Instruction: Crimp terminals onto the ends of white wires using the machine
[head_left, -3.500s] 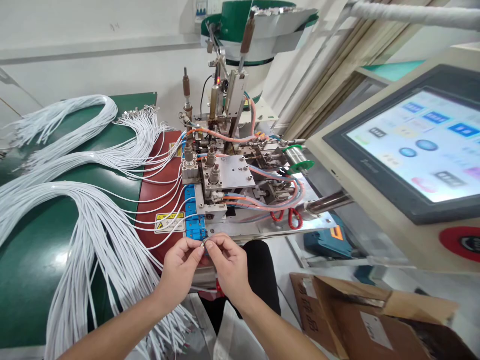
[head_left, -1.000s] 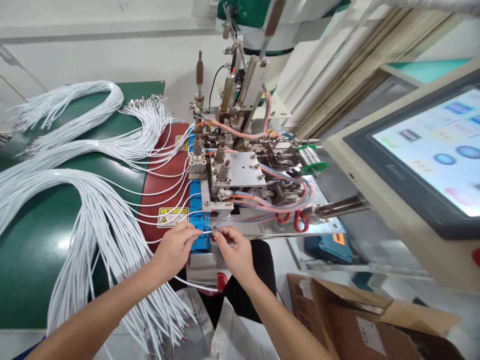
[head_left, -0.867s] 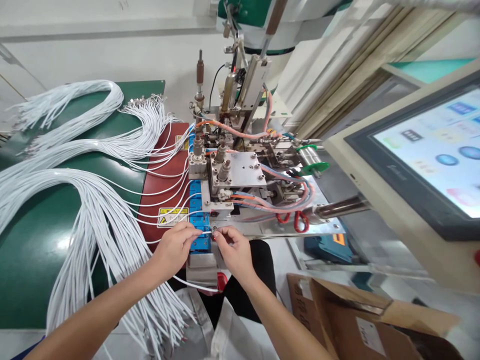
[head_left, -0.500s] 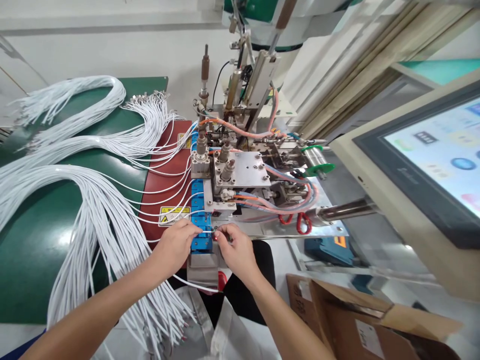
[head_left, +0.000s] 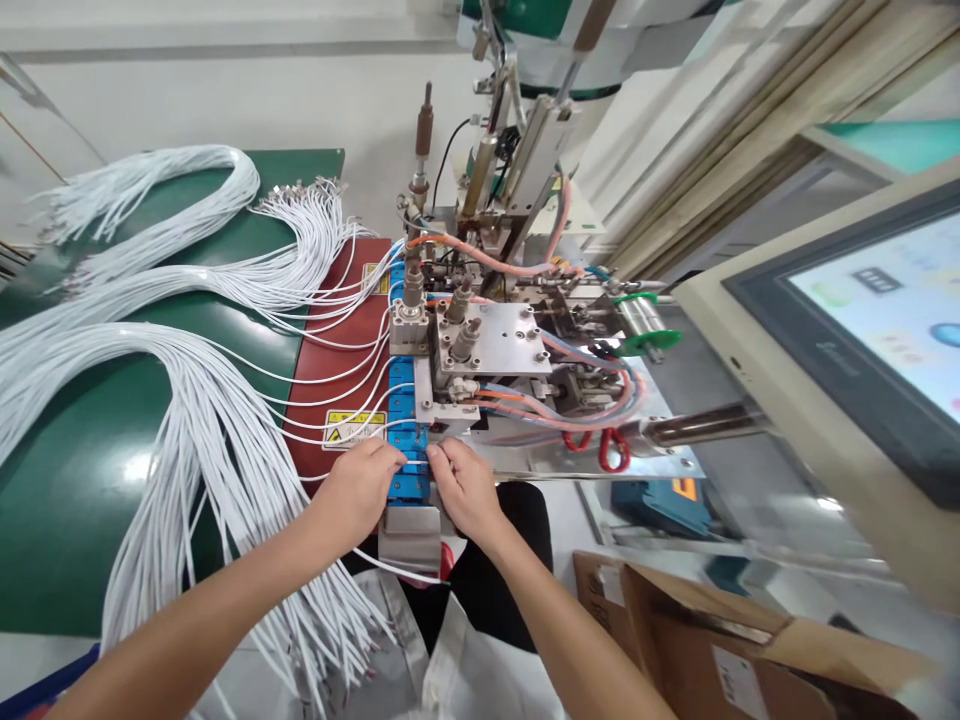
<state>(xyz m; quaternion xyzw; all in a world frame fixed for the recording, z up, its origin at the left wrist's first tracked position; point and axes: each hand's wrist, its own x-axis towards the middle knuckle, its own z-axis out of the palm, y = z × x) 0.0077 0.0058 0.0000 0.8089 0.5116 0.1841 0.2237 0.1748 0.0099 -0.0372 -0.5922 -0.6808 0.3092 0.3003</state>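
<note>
My left hand (head_left: 358, 492) and my right hand (head_left: 466, 490) meet at the near edge of the machine (head_left: 491, 345), fingertips almost touching. Between them I hold one white wire (head_left: 417, 462). My left thumb and forefinger are pinched narrow on it, and my right fingertips are closed tight on its end, which they hide. The short stretch that shows lies across the nearest of the blue blocks (head_left: 409, 438), which run in a row from near to far along the machine's left side.

Just left of the blocks is a red mat (head_left: 337, 365) with a yellow label (head_left: 352, 428) close to my left knuckles. A few single wires cross the mat to the blocks. Further left, thick bundles of wires (head_left: 187, 420) sprawl over the green table (head_left: 67, 520) and spill off its near edge under my left forearm.

A bare metal plate (head_left: 409, 535) sits below my hands. A screen (head_left: 885, 320) stands to the right, and a cardboard box (head_left: 750, 640) lies open at the near right.
</note>
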